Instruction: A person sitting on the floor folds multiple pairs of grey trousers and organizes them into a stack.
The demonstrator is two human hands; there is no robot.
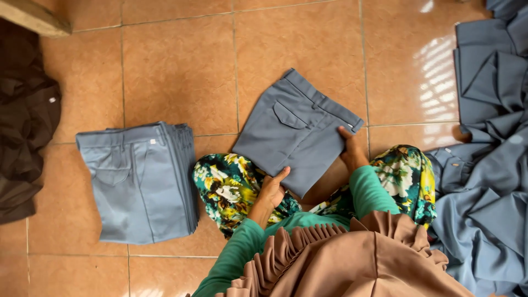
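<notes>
Grey folded shorts (297, 135) lie tilted on the floor (176, 66) just past my knees, my left hand (272, 190) clamped on the near corner, my right hand (352, 151) on the waistband end, blue stack (140, 181) to my left.

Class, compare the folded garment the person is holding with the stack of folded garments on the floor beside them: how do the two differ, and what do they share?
The held garment is a single piece; the stack is many pieces piled up. The held garment is a darker grey, the stack a lighter blue-grey. The held garment lies at a slant, gripped at its edges by the left hand and right hand; the stack lies alone, untouched. Both are folded trousers with a back pocket showing, on the tiled floor.
</notes>
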